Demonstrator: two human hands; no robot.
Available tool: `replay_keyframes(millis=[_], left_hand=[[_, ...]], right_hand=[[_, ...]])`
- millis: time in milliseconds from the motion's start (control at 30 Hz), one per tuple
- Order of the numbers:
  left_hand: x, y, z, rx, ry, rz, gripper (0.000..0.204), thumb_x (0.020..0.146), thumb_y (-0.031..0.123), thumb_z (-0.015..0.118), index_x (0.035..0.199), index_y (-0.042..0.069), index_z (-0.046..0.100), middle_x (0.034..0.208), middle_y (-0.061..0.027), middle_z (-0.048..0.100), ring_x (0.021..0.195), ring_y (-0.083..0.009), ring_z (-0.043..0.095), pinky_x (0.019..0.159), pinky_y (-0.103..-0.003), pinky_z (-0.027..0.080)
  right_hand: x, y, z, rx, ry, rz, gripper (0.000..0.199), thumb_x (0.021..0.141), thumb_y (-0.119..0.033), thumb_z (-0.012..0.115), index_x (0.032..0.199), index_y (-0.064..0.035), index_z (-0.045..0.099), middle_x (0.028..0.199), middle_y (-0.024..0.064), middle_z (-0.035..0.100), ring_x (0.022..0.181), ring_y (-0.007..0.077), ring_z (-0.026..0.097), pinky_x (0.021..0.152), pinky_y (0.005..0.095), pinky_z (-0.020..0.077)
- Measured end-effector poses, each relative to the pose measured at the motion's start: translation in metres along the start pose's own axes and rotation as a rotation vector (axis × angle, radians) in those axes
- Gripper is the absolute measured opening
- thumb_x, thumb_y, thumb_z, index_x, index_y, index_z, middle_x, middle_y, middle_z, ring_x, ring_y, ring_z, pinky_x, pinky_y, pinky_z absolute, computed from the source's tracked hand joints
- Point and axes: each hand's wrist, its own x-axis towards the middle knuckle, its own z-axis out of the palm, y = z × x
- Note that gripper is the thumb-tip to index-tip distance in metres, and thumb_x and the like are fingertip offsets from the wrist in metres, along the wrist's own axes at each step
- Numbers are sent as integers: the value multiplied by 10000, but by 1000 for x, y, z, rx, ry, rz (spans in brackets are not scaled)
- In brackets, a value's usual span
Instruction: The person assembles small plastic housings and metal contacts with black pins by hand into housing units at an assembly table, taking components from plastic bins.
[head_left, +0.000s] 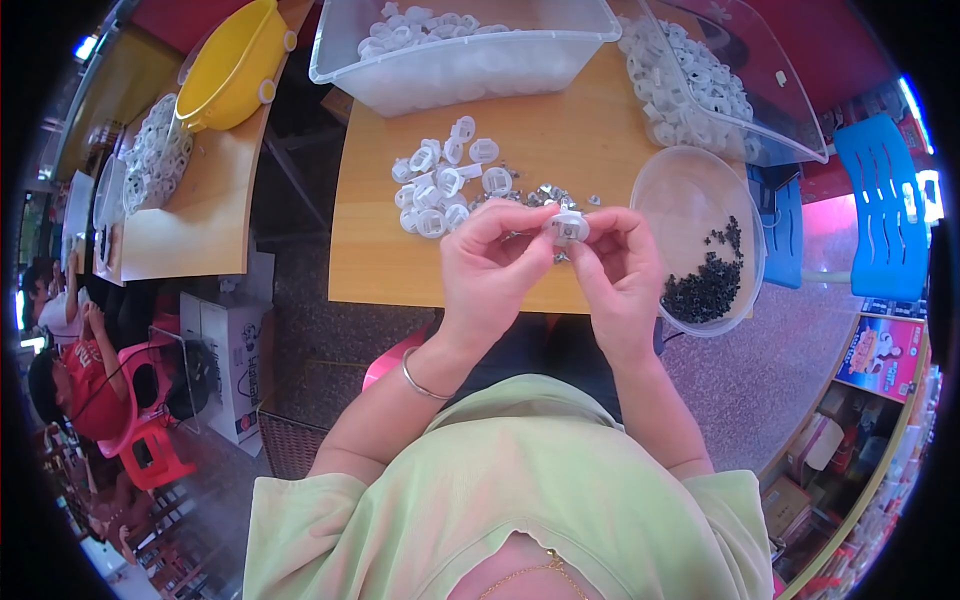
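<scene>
Between both hands, over the near part of the table, is a small round white plastic part (570,229) with a slotted middle. My left hand (497,262) pinches its left edge with thumb and forefinger. From the other side, the fingertips of my right hand (618,270) grip the same part. Behind my fingers lies a heap of small shiny metal pieces (548,193), partly covered by the hands. Just left of it, a loose pile of similar white plastic parts (432,182) rests on the table.
A clear bin (470,75) of white parts stands at the back. Another clear bin (735,90) is at the far right, near a round tub (650,190) holding small black pieces (705,290). A yellow basin (232,68) sits on the left table (200,235). People sit farther left.
</scene>
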Motion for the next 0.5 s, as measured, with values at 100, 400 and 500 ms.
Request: replay_keyframes(millis=[100, 400, 500], left_hand=[[-1, 0, 0, 152, -7, 92, 189, 757, -96, 602, 932, -30, 636, 911, -66, 568, 825, -104, 577, 711, -206, 501], [-2, 2, 1, 341, -46, 263, 212, 741, -107, 606, 935, -24, 636, 901, -66, 558, 798, -105, 582, 676, -203, 509], [-3, 0, 2, 263, -18, 232, 207, 748, -111, 598, 937, -30, 627, 910, -69, 553, 812, -113, 583, 694, -209, 510]], right_hand=[[0, 1, -1, -14, 13, 2, 216, 804, 94, 529, 985, -14, 479, 915, 44, 554, 834, 85, 565, 738, 200, 455], [0, 3, -6, 48, -8, 14, 214, 802, 86, 536, 974, -27, 477, 916, 37, 554, 820, 79, 564, 738, 204, 456], [1, 5, -2, 192, 25, 62, 217, 810, 79, 537, 985, -32, 473, 922, 36, 554, 828, 90, 562, 762, 223, 457]])
